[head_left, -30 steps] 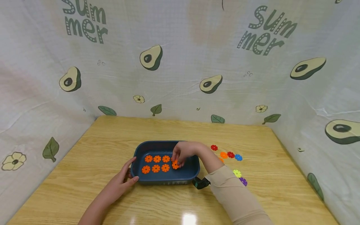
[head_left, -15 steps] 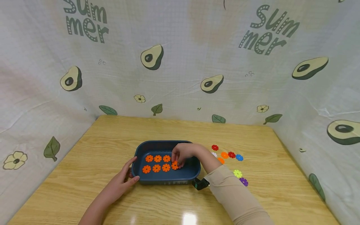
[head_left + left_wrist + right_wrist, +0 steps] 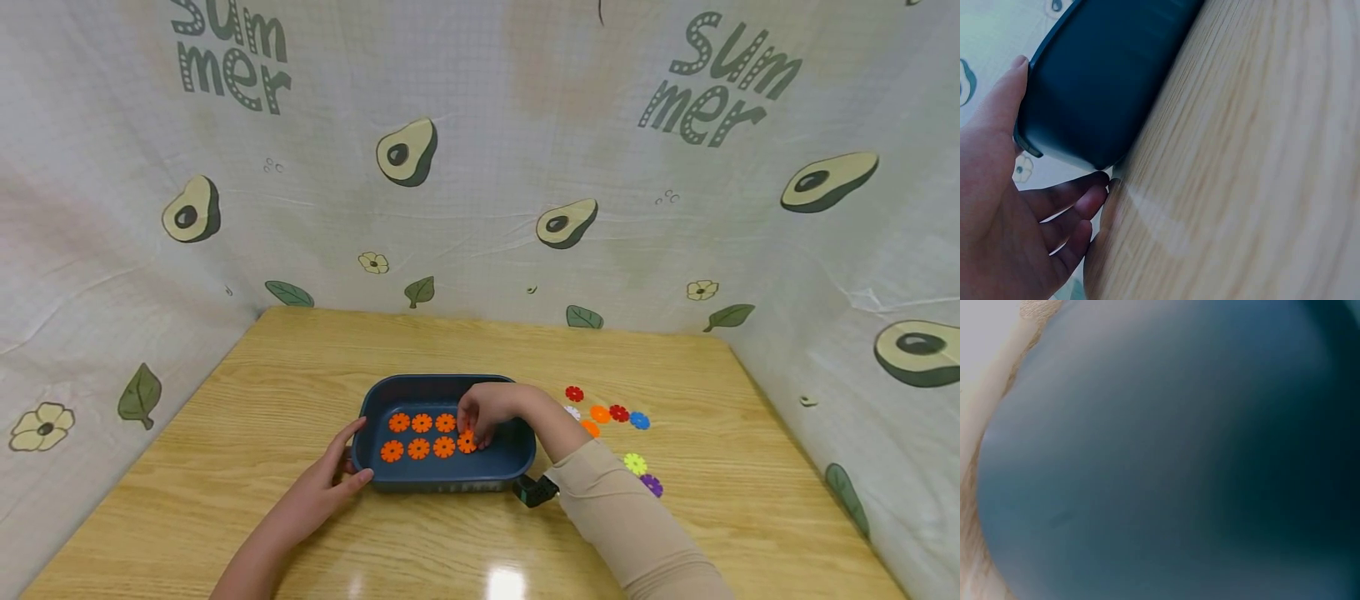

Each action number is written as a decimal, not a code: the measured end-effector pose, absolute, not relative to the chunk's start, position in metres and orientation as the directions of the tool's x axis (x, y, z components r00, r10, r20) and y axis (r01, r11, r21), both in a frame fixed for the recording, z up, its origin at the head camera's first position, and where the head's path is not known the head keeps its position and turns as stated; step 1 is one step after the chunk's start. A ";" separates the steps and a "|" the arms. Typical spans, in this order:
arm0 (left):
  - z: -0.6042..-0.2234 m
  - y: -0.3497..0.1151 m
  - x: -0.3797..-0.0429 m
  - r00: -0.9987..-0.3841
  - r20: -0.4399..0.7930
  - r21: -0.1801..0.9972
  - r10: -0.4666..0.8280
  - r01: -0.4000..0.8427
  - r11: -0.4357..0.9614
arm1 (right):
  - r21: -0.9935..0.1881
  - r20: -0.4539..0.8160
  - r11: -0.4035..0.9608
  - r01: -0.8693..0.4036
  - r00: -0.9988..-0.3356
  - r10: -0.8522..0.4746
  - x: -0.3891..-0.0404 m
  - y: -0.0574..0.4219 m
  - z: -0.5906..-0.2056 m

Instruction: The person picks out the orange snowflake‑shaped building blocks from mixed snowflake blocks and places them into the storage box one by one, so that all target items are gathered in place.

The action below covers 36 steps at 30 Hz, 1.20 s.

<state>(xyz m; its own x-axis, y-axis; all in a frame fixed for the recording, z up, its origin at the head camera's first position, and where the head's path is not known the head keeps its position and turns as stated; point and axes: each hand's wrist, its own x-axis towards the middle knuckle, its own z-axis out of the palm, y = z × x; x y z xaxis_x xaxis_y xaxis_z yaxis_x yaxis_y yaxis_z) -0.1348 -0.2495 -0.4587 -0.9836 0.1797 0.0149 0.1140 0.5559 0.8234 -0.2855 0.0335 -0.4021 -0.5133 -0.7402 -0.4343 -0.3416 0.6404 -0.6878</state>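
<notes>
A dark blue rectangular tub (image 3: 420, 486) sits on the table, with several orange notched plastic discs (image 3: 418, 448) lying in two rows on its floor. Its left end is held by my left hand (image 3: 322, 487), which spreads thumb and fingers over the rim; the left wrist view shows that hand's other fingers (image 3: 1075, 206) bent by the tub's lower corner. Reaching inside from the right, my right hand (image 3: 489, 410) pinches an orange notched disc (image 3: 468, 442) at the end of the nearer row. The right wrist view holds mostly the blurred tub wall (image 3: 1116, 456).
Right of the tub lie loose notched discs: red (image 3: 574, 393), orange (image 3: 599, 413), blue (image 3: 640, 420), yellow-green (image 3: 635, 463) and purple (image 3: 652, 485). A white one (image 3: 572, 412) is partly behind the right forearm. A printed cloth (image 3: 480, 167) hangs around the wooden table (image 3: 420, 550).
The right hand has brought the pinched orange disc slightly left, into line with the nearer row. The left hand stays on the tub's end.
</notes>
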 end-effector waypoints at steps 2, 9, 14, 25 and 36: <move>-0.458 -0.249 -0.135 -0.984 0.013 0.824 0.177 0.110 0.556 | -0.681 -0.438 0.646 -0.343 -0.516 -0.736 -0.285 0.034 -0.401; -0.458 -0.248 -0.134 -0.984 0.011 0.822 0.175 0.109 0.560 | -0.663 -0.453 0.658 -0.357 -0.510 -0.732 -0.283 0.034 -0.398; -0.458 -0.248 -0.134 -0.984 0.015 0.821 0.179 0.114 0.560 | -0.648 -0.465 0.670 -0.362 -0.508 -0.724 -0.282 0.033 -0.395; -0.458 -0.248 -0.134 -0.984 0.008 0.820 0.178 0.108 0.561 | -0.610 -0.484 0.701 -0.369 -0.527 -0.699 -0.279 0.032 -0.391; -0.458 -0.249 -0.134 -0.985 0.003 0.816 0.175 0.103 0.568 | -0.581 -0.453 0.697 -0.420 -0.545 -0.706 -0.275 0.039 -0.383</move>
<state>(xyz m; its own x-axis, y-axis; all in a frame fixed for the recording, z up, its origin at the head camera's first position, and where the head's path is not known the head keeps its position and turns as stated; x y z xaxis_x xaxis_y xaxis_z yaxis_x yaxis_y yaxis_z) -0.1344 -0.2488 -0.4582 -0.9845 0.1751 0.0027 0.1033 0.5683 0.8163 -0.2749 0.0386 -0.3828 -0.5448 -0.7058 -0.4529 -0.4203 0.6971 -0.5808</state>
